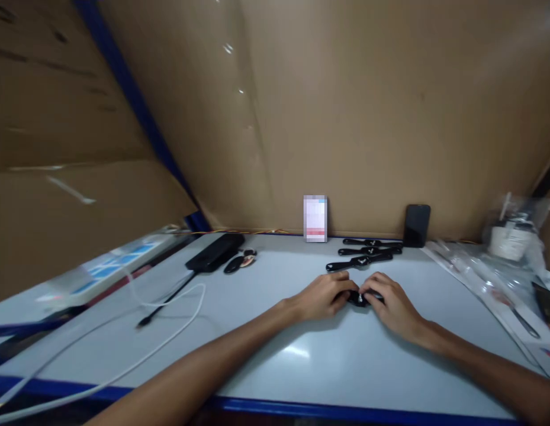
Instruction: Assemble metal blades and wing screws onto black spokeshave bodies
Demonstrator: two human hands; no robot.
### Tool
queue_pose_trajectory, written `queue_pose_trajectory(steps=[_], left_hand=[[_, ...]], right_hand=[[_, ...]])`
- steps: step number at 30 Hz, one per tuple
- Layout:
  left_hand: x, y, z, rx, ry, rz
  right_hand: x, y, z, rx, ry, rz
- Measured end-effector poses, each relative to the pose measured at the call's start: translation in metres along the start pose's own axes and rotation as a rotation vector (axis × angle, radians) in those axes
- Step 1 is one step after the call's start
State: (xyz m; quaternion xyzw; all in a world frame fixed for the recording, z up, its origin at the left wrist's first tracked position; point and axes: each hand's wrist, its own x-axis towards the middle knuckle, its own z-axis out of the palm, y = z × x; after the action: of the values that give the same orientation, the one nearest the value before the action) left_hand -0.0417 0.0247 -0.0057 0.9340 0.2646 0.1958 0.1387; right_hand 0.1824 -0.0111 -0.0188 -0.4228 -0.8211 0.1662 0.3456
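Observation:
A black wristwatch [358, 299] with a light mark on its dark face lies between my two hands at the table's middle right. The fingers of my left hand [324, 294] are closed on its left strap end. On the other side, my right hand [392, 303] grips the right part, its thumb and fingertips close to the watch face. Much of the strap is hidden under the fingers. Just beyond my hands, several similar black watches [362, 261] lie stretched out flat in a stack of rows.
A lit phone [315, 219] and a dark phone [417, 225] lean against the cardboard wall. At left are a black power bank [216, 252], a key fob [233, 264], white cable [168, 338] and a power strip [119, 266]. Plastic bags [497, 290] lie at right.

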Motion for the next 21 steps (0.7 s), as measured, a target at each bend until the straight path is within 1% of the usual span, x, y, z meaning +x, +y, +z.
queue_pose_trajectory(steps=[5, 9, 15, 21], left_hand=[[0.002, -0.001, 0.004, -0.058, 0.028, -0.053], [0.001, -0.002, 0.005, -0.107, 0.03, -0.073], [-0.001, -0.006, 0.009, -0.124, 0.044, -0.112], [-0.001, -0.001, 0.006, -0.139, 0.018, -0.141]], right_hand=[[0.0, -0.012, -0.001, -0.099, -0.003, 0.066], [0.001, -0.015, 0.004, -0.153, 0.019, 0.123], [0.003, -0.015, 0.006, -0.184, 0.037, 0.096], [0.006, -0.015, 0.006, -0.275, 0.028, 0.11]])
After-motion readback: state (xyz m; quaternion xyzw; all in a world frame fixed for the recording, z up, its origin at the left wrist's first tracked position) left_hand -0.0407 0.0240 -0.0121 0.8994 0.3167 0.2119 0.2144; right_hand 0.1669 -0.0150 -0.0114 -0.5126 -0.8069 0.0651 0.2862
